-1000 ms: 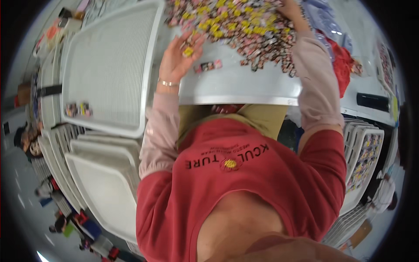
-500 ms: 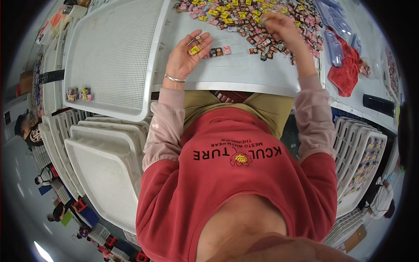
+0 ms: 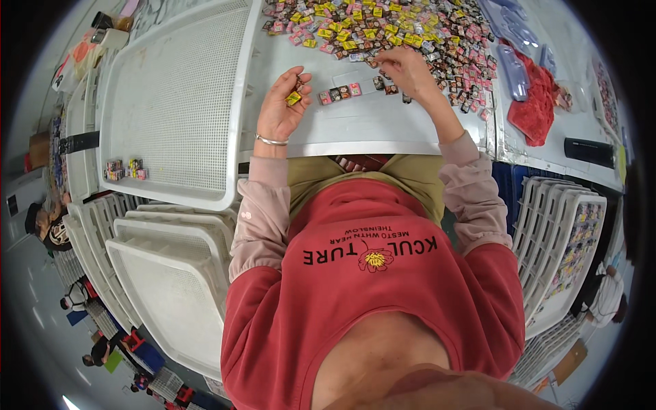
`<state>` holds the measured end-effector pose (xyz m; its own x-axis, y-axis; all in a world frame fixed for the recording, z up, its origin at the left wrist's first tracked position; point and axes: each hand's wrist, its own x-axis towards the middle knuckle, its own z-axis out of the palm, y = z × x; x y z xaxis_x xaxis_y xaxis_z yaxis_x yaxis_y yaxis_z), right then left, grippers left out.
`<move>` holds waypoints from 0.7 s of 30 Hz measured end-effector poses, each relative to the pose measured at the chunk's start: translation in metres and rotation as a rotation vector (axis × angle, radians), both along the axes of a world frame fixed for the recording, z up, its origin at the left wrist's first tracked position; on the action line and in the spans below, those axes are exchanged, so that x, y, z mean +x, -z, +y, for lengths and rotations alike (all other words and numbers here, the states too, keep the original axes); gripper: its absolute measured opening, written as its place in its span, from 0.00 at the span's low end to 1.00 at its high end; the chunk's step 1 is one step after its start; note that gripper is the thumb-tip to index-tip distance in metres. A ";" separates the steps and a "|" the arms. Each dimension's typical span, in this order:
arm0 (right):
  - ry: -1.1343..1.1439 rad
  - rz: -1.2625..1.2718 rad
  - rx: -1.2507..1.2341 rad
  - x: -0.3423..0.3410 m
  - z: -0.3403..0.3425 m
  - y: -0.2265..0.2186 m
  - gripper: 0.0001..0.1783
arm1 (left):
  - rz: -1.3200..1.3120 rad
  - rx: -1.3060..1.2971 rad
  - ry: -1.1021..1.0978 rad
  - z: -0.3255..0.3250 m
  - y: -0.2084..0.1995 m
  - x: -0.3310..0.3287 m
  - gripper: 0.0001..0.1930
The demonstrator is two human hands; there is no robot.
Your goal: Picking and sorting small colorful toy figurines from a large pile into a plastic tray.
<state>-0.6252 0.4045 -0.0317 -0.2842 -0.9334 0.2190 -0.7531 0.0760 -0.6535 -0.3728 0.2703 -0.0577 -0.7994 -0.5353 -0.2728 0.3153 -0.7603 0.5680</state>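
My left hand [image 3: 279,113], palm up with its fingers curled in, holds a yellow block [image 3: 293,98] and a dark brown one like small square packets. Just right of it, a short row of pink and dark blocks [image 3: 339,93] lies on the white table [image 3: 369,130]. My right hand [image 3: 410,74] reaches to the near edge of a wide pile of yellow, pink and brown blocks [image 3: 410,31]. Its thumb and fingertips are pinched together; what is between them is too small to make out. A few loose dark blocks [image 3: 390,89] lie beside that hand.
A large white mesh tray [image 3: 174,102] stands left of the table, with two small clusters of blocks [image 3: 126,169] in its near corner. Stacked trays [image 3: 167,287] stand below it. At the right lie clear blue plastic pieces [image 3: 514,75] and a red cloth [image 3: 533,113].
My left hand's fingers have curled from a flatter open palm around the blocks. My right hand has come back from farther over the pile, toward the left, to its near edge.
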 end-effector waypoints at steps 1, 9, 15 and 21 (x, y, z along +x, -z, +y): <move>0.063 -0.095 -0.014 -0.002 -0.006 -0.004 0.08 | -0.019 -0.020 -0.008 -0.001 0.001 -0.002 0.14; 0.110 0.345 0.117 -0.012 -0.076 0.015 0.15 | -0.043 0.082 -0.078 0.018 -0.037 -0.029 0.16; 0.153 0.403 0.245 -0.005 -0.088 0.001 0.12 | -0.175 -0.104 -0.026 0.016 -0.026 -0.010 0.14; 0.129 0.133 0.055 -0.035 -0.071 0.011 0.06 | -0.291 -0.228 0.009 0.025 -0.017 -0.007 0.12</move>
<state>-0.6603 0.3332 -0.0424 -0.3739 -0.9030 0.2118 -0.8141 0.2102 -0.5414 -0.3797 0.2949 -0.0405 -0.7106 -0.6021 -0.3639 0.1093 -0.6054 0.7883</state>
